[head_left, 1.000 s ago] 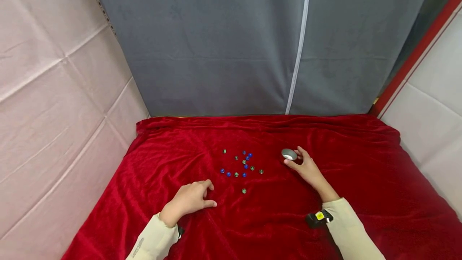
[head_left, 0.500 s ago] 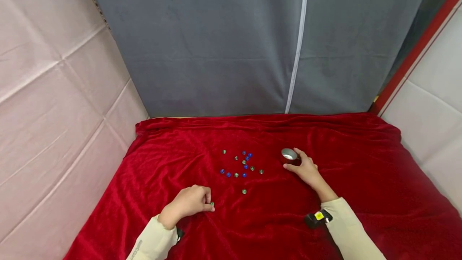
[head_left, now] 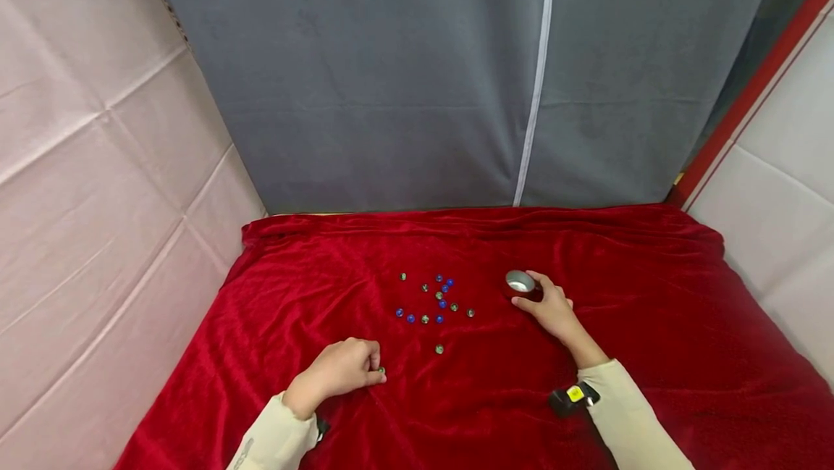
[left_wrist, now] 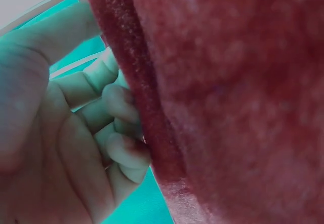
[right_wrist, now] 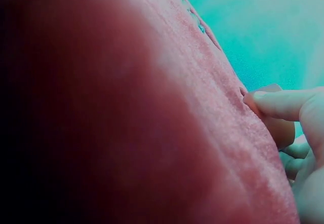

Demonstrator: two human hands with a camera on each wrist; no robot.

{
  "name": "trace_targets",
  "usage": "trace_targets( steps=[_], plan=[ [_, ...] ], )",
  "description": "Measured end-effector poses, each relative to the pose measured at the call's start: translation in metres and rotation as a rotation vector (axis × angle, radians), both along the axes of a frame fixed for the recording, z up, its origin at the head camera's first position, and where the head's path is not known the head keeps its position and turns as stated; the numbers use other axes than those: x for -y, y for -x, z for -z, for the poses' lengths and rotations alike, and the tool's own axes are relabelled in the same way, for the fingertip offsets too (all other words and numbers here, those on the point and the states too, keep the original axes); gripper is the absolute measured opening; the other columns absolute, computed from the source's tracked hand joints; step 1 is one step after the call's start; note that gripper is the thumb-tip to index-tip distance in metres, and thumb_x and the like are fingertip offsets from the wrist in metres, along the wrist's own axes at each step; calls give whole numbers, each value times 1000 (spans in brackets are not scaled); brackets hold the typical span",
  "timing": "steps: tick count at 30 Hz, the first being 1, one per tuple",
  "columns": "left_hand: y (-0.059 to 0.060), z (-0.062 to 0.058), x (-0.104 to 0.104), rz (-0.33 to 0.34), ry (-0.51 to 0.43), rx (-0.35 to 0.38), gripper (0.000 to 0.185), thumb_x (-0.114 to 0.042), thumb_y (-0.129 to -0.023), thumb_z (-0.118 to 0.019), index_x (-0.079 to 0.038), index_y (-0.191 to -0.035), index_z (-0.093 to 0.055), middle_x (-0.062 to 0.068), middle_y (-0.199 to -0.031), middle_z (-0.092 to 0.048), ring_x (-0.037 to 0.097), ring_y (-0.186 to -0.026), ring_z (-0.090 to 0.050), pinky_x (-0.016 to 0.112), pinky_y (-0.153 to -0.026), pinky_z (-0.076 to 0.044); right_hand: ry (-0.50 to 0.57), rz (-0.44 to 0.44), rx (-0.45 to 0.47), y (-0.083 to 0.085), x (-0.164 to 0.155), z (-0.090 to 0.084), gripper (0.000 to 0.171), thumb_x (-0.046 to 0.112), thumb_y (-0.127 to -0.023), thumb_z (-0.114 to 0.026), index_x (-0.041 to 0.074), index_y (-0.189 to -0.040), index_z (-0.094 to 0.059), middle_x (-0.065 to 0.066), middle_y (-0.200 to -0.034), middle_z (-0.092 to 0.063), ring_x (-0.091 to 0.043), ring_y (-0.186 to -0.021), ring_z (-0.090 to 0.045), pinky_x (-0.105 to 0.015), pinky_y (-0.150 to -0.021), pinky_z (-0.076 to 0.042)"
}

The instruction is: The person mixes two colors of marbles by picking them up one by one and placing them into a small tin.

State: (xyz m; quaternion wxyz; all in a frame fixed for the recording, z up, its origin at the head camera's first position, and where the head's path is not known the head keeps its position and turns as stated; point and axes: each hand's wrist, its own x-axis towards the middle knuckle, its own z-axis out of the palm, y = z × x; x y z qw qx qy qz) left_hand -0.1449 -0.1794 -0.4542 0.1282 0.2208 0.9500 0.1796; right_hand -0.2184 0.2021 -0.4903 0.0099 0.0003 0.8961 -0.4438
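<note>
My left hand (head_left: 345,367) is low over the red cloth, left of centre in the head view, and pinches a green marble (head_left: 381,370) between thumb and index finger. The left wrist view shows its fingers curled at the cloth, the marble hidden there. To the right, my right hand (head_left: 552,312) grips a small cup (head_left: 520,282) by its side, thumb in front and fingers behind. The cup stands upright, silvery inside with a dark red outer wall. Several loose marbles lie between the hands, some blue (head_left: 439,319) and some green (head_left: 439,349).
Red velvet cloth (head_left: 508,412) with soft folds covers the table. Behind it hangs a grey curtain (head_left: 391,93). Pale panels flank both sides, a pinkish wall (head_left: 98,202) at left and a white wall (head_left: 782,224) at right.
The left thumb and index finger have come together on a green marble. In the right hand, the cup has gone from tilted to upright. The loose marbles lie as before.
</note>
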Motion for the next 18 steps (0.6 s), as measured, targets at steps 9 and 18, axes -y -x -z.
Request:
trace_targets(
  steps=[9,18],
  plan=[
    [8,-12,-3,45,18,-78,11,-22,-83,-67,-18,-78,-58,-14,-53,-42,-1,-49,-37,22,-50,-36,-15,-3,-10,1,4,2,68,26,-86,-70,-2,-141,-40,-27,-138,-49,-43,-121,-39,-53,-91,-22],
    [24,-29,-18,71,57,-161,11,-24,-83,-67,-18,-80,-60,-13,-52,-42,1,-49,-37,23,-49,-36,-14,-11,-2,1,11,3,68,26,-86,-70,-1,-141,-41,-26,-138,-49,-43,-122,-39,-53,-91,-22]
  ],
)
